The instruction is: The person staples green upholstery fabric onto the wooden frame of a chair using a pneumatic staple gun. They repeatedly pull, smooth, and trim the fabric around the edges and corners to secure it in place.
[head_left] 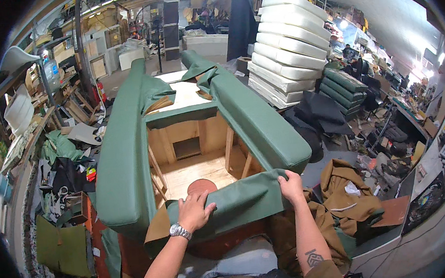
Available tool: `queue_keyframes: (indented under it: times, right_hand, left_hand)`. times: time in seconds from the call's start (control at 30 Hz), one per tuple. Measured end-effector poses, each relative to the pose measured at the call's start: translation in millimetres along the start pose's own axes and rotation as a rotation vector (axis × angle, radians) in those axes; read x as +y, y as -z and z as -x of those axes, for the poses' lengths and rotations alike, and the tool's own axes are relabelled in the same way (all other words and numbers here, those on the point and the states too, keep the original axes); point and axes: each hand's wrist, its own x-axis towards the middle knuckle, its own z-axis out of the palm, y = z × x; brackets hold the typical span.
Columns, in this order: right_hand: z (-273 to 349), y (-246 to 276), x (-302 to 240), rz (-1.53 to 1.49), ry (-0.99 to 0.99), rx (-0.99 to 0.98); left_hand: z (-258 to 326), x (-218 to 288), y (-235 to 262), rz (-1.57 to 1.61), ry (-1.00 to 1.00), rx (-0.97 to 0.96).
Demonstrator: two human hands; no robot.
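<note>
In front of me stands a sofa frame (214,166), its wooden inside open and its long padded arms covered in green. A green upholstery cover (248,197) with a brown backing drapes over the near edge. My left hand (194,212) lies on the cover's left part, fingers stretched out and pointing away from me. At the right end, my right hand (290,187) pinches the cover's upper edge between thumb and fingers. Just beyond my left fingertips is a reddish-brown round disc (201,185), partly hidden by the hand and cover.
White foam cushions (291,44) are stacked high at the far right, with green cushions (343,88) stacked beside them. Brown-backed fabric (346,186) lies heaped to my right. An olive cushion (63,245) and scraps lie at left. A red fire extinguisher (100,90) stands farther back.
</note>
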Motion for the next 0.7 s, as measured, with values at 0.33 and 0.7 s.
queue_keyframes:
  times: [0.33,0.7]
  right_hand:
    - [46.5,-22.5,-17.5,0.377,0.577,0.080]
    - [27.3,-23.5,-4.5,0.471,0.262,0.319]
  left_hand:
    - [10.2,7.9,1.0,-0.120,-0.038,0.062]
    - [7.0,10.9,-5.4,-0.158,-0.055,0.030]
